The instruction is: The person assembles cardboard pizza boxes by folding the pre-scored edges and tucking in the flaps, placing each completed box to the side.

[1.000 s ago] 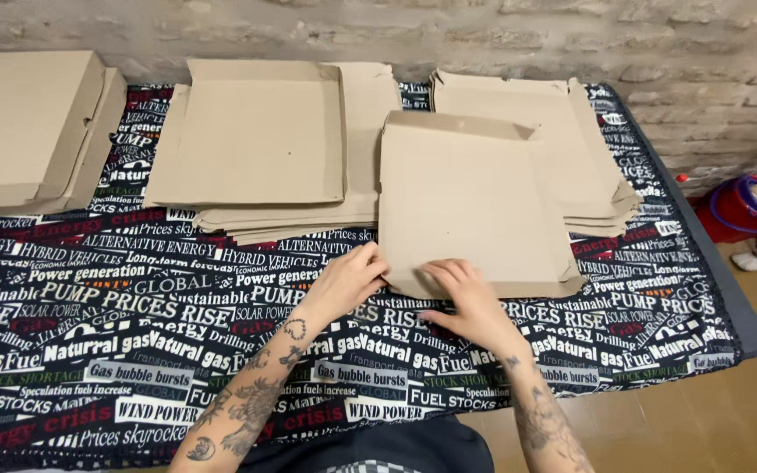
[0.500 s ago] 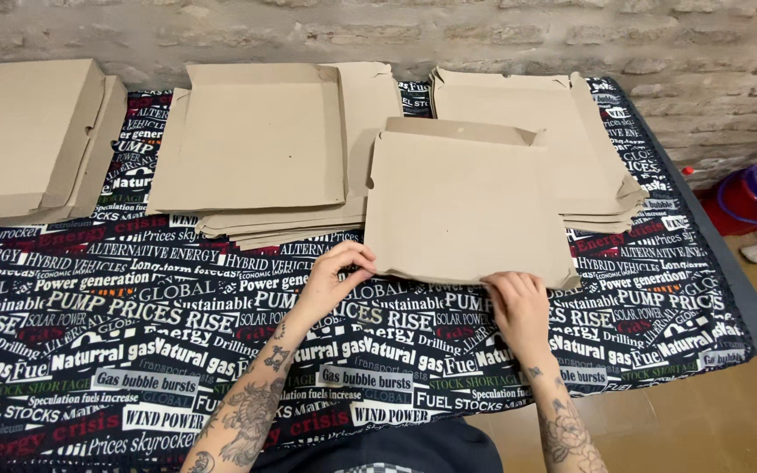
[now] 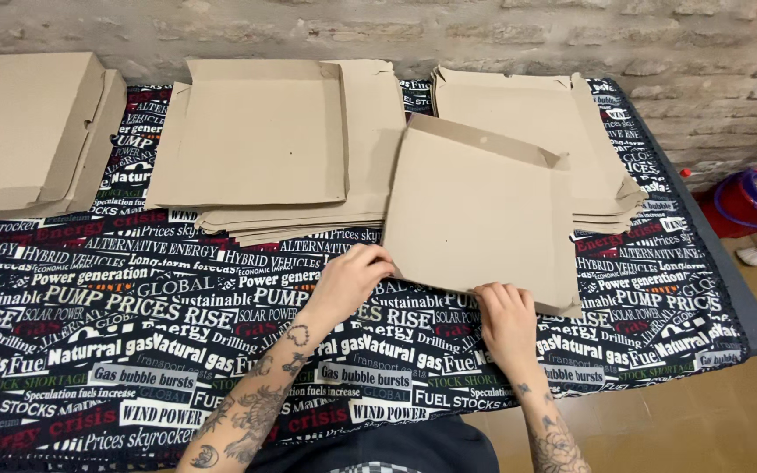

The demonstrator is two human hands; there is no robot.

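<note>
A flat brown cardboard box (image 3: 482, 210) lies mid-table. Behind it sit stacks of flat brown box blanks (image 3: 536, 114), another stack with an opened tray (image 3: 260, 131), and folded boxes (image 3: 19, 131) far left.

Both tattooed forearms reach up from the frame's bottom; left hand (image 3: 350, 282) and right hand (image 3: 505, 320) lie palm-down, fingers curled.

Box-folding workroom: flat cardboard stacks (image 3: 291, 149), brick wall (image 3: 484, 26)
</note>
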